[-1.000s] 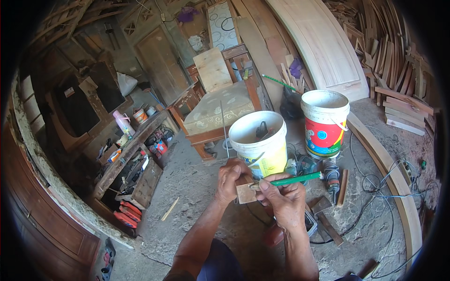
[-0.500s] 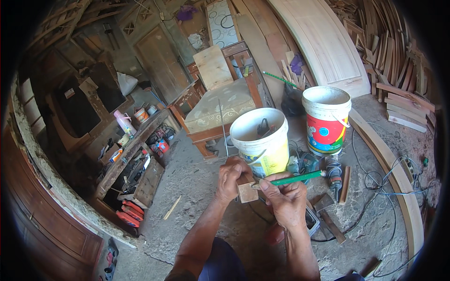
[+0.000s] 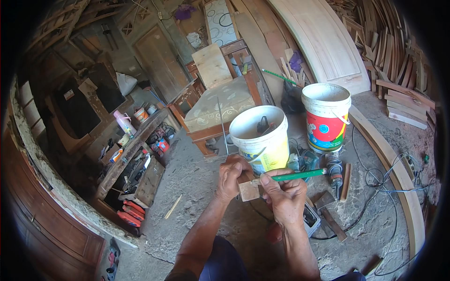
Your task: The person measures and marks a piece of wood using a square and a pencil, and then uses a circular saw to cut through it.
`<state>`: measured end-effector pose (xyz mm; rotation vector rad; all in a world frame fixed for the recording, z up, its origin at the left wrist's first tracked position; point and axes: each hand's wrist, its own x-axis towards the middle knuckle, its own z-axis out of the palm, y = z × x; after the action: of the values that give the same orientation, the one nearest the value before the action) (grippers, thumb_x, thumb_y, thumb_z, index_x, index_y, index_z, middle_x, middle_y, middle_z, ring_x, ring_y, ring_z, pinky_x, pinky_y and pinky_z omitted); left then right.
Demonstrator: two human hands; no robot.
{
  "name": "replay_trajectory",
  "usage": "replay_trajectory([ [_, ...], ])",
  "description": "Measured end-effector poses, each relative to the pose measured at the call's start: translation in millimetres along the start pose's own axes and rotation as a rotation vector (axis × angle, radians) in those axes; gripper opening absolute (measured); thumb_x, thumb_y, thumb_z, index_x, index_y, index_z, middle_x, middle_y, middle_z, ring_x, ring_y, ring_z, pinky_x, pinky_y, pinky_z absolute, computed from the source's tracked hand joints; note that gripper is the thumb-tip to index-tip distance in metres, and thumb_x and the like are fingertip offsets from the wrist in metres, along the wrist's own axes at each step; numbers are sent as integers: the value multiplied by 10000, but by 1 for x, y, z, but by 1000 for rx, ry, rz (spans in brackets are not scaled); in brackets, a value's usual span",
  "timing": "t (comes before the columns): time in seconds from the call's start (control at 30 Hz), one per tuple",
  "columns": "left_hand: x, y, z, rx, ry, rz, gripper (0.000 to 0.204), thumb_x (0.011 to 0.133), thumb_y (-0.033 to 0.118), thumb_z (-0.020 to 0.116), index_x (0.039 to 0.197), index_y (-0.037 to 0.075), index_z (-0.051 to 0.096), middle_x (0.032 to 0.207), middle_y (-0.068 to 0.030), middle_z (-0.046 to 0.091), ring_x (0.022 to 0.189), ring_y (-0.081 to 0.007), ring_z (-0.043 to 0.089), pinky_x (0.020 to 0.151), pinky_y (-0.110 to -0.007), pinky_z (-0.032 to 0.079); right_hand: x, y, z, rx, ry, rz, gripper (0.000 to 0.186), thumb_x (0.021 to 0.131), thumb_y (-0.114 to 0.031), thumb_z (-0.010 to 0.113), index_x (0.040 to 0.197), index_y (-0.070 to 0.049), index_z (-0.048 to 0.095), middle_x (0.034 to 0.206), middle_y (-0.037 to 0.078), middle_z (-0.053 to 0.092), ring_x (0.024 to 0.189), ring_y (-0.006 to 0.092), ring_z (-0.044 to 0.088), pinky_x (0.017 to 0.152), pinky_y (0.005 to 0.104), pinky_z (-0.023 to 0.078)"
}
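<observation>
Wooden block (image 3: pixel 249 190) unmoved, gripped by left hand (image 3: pixel 233 177); right hand (image 3: pixel 283 196) pinching green pencil (image 3: pixel 300 175).

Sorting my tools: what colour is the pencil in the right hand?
Green, seen in the head view: the pencil in the right hand.

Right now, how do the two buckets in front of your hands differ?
The near bucket is white with a yellow lower band and has a dark tool inside; the far bucket carries a red and multicoloured label, and its contents are hidden. Both stand upright, open-topped, on the floor.
</observation>
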<state>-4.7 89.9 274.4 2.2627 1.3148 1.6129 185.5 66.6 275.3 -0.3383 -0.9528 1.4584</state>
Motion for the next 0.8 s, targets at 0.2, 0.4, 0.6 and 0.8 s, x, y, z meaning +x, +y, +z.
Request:
replay_trajectory([
  [0.2,-2,-5,1,-10,12,-46,468,949,298,391,712,-3,658,717,-123,652,729,-277,601,754,-397,451,5,1,-4,-92,-6,25,112,883,-93,750,905,-8,681,642,23,633,492,50,518,442,194,389],
  [0.4,-3,-14,-6,-24,39,-89,484,952,309,388,708,-15,652,700,-117,643,727,-265,598,746,-395,450,0,14,-4,-70,-21,50,71,901,-42,719,891,11,674,636,-5,607,522,31,495,474,192,368],
  [0.6,-3,-11,-6,44,37,-41,473,948,286,381,711,-23,650,701,-119,646,724,-268,597,747,-387,450,9,10,0,-10,-29,50,77,905,-49,716,877,11,676,624,-6,602,514,33,494,471,194,368],
  [0.8,-4,-14,-7,30,35,-86,450,941,269,391,710,-18,650,705,-120,643,722,-270,593,784,-387,439,6,16,-3,-36,-18,63,76,912,-51,706,883,10,671,610,-8,590,502,33,485,452,204,349],
])
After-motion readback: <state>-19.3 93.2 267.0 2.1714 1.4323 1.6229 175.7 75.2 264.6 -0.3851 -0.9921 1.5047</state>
